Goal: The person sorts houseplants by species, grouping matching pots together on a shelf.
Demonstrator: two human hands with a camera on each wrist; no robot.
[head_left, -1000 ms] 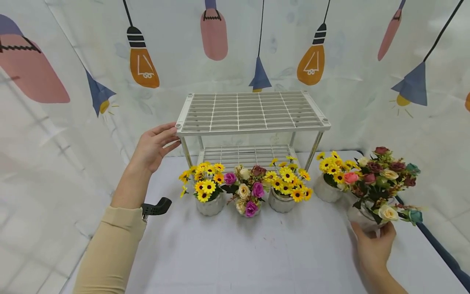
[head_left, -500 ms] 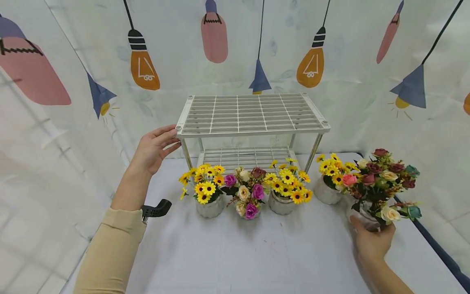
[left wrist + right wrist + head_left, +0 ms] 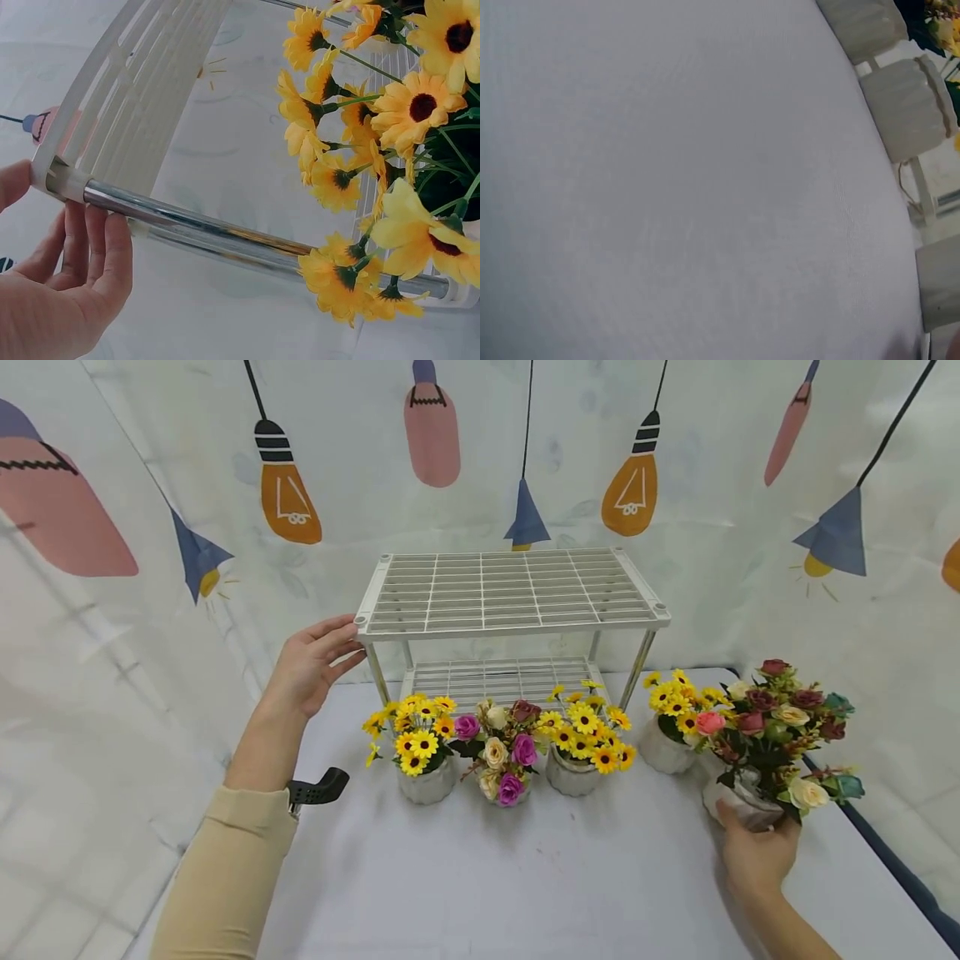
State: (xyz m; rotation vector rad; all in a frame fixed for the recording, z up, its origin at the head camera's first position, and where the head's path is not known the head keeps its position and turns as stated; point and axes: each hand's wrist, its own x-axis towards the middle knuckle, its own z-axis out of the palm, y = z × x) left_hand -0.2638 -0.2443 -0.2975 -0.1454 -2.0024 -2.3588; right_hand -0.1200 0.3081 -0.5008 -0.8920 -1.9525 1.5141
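Bright, even light, soft shadows; edges bend wide-angle, and the right wrist view looks perhaps blurred.

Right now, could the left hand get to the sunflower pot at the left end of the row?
Probably yes. The left hand rests open against the rack's corner, holding nothing, and the sunflower pot stands just below it with bare tablecloth between.

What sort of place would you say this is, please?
Probably a staged indoor set rather than a lived-in room: a lamp-print curtain as backdrop, a cloth-covered table, a white wire rack and potted artificial flowers.
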